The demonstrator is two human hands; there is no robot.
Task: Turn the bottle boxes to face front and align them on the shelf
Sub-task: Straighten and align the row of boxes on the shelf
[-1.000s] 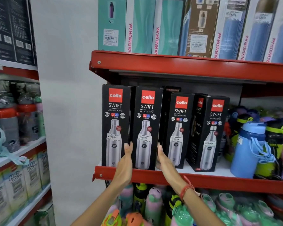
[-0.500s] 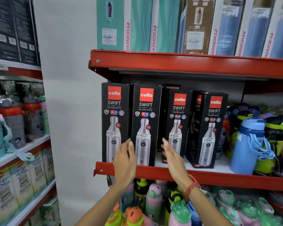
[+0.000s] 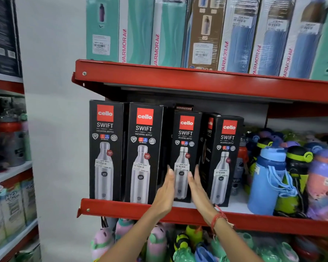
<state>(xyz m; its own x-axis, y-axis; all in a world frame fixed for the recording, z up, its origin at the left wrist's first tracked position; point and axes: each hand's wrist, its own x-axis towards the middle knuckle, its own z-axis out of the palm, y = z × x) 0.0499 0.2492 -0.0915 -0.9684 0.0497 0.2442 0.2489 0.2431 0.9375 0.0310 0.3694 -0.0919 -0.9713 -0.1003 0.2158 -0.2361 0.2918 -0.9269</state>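
Note:
Several black Cello Swift bottle boxes stand on the red shelf [image 3: 121, 210]. The first box [image 3: 105, 148] and the second box [image 3: 143, 154] face front at the shelf's front edge. The third box [image 3: 185, 140] faces front but sits further back. The fourth box [image 3: 223, 157] is turned a little, showing its left side. My left hand [image 3: 165, 193] is flat by the third box's left side and my right hand [image 3: 196, 188] is by its right side, fingers straight. Whether the palms touch the box cannot be told.
Loose blue, green and pink bottles [image 3: 267, 178] crowd the shelf right of the boxes. Tall Varmora boxes [image 3: 169, 31] fill the shelf above. Small colourful bottles [image 3: 157, 242] hang below. Another rack [image 3: 9, 173] with bottles stands at the left.
Both hands have moved right, from either side of the second box to either side of the third box. The boxes have not visibly moved.

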